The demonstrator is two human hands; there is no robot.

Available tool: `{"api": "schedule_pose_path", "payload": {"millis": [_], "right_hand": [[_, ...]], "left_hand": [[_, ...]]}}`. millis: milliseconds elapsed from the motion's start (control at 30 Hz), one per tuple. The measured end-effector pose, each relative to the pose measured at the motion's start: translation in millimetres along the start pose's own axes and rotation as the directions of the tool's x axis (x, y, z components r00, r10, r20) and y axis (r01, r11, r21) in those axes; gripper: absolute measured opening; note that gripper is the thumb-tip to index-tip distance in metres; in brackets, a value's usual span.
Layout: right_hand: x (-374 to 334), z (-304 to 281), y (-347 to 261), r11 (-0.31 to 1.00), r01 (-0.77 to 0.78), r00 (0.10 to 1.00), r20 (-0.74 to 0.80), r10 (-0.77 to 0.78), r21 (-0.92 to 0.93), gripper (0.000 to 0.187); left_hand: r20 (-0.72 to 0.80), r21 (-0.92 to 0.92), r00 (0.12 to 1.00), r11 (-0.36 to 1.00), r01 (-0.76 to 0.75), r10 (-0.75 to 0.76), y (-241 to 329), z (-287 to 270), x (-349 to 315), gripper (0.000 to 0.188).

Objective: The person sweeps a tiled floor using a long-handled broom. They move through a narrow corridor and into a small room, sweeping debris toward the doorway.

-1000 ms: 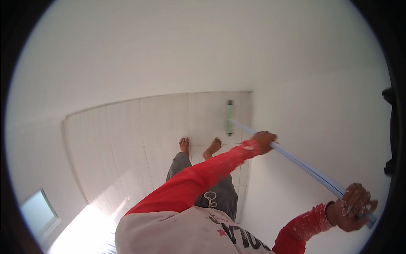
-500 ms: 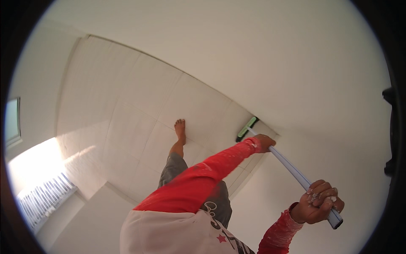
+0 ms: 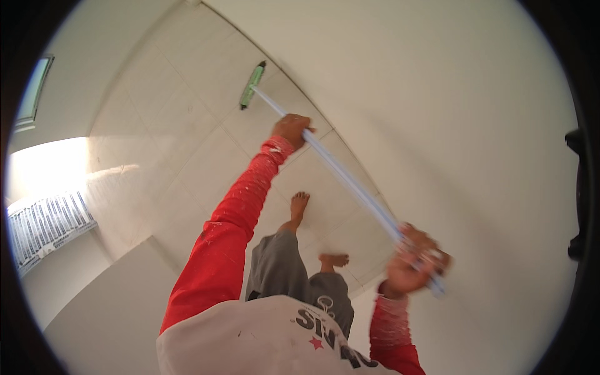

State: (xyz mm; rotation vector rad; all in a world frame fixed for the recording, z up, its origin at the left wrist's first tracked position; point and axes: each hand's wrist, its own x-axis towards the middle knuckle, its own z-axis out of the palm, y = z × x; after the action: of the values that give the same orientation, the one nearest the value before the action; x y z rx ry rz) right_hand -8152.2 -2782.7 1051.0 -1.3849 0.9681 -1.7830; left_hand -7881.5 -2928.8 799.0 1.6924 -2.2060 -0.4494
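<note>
A push broom [image 3: 353, 184] with a long pale-blue handle slants across the view. Its narrow green head [image 3: 252, 85], dark at both ends, is on the tiled floor near the base of the wall. Partway up the handle, my left hand [image 3: 292, 130] is closed around it with the arm stretched forward. Higher up, close to the handle's end, my right hand [image 3: 414, 259] grips it too. White specks cover the fingers of my right hand, which are slightly blurred by motion. Both red sleeves carry whitish dust.
A pale wall [image 3: 450, 137] runs along the right side of the light tiled floor [image 3: 187, 106]. To the left are a window [image 3: 34, 94], a bright sunlit patch and a striped printed sheet or sack [image 3: 50, 228] beside a low wall [image 3: 112, 287]. My bare feet stand on the tiles.
The broom head has moved from the near corner at the right to farther ahead and left along the wall. Both hands travelled left with it, still gripping the handle. My second foot has come into view.
</note>
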Motion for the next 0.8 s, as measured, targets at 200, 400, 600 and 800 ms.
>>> {"api": "schedule_pose_path", "payload": {"millis": [200,400,600,800], "right_hand": [[106.2,-114.4,-220.4,0.994,-0.078,0.813,0.582,0.020,0.074,0.009],[58.4,-80.8,-185.8,0.975,-0.083,0.859,0.481,0.175,-0.207,0.029],[64.5,-34.6,-119.8,0.969,-0.040,0.939,0.341,-0.047,0.243,0.021],[62.3,13.8,-124.0,0.902,-0.304,0.822,0.564,0.085,0.306,0.017]], "left_hand": [[0.361,-0.474,0.890,0.877,-0.082,0.278,324.2,26.1,-100.9,0.016],[0.530,-0.588,0.794,0.804,0.090,0.299,339.4,65.9,-127.5,0.018],[0.236,-0.357,0.972,0.928,0.111,-0.025,167.7,32.7,-89.1,0.010],[-0.339,-0.248,0.779,0.849,0.467,-0.528,104.8,-74.7,-141.3,0.019]]}}
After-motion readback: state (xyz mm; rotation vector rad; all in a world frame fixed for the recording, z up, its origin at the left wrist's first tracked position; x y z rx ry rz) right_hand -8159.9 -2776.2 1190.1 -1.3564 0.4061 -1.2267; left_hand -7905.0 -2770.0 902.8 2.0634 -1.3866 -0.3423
